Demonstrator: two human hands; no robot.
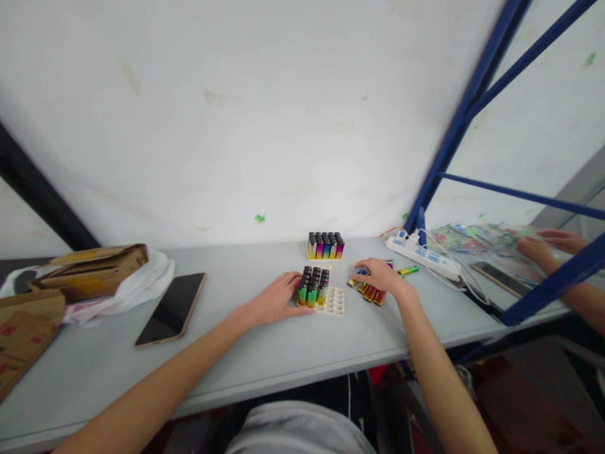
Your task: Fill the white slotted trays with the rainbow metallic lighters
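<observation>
My left hand point(278, 299) rests at the left side of a white holder tray point(336, 302), its thumb and fingers spread around the tray's end. Several upright lighters point(312, 287) with black tops fill the tray's left part, while round slots show bare at its right. My right hand point(375, 275) is over a loose group of colourful lighters point(373, 294) lying flat; its fingertips are bent down among them, and what they hold, if anything, is hidden. Behind, near the wall, a second full block of lighters point(326, 246) stands upright.
A phone point(172, 309) lies left, beside cardboard boxes point(94, 271) on white plastic. At right are a power strip point(423, 255) with cables, a green lighter point(409, 270), and a blue metal frame point(444, 145). Beyond it, another person's hands point(543, 249) are near plastic bags.
</observation>
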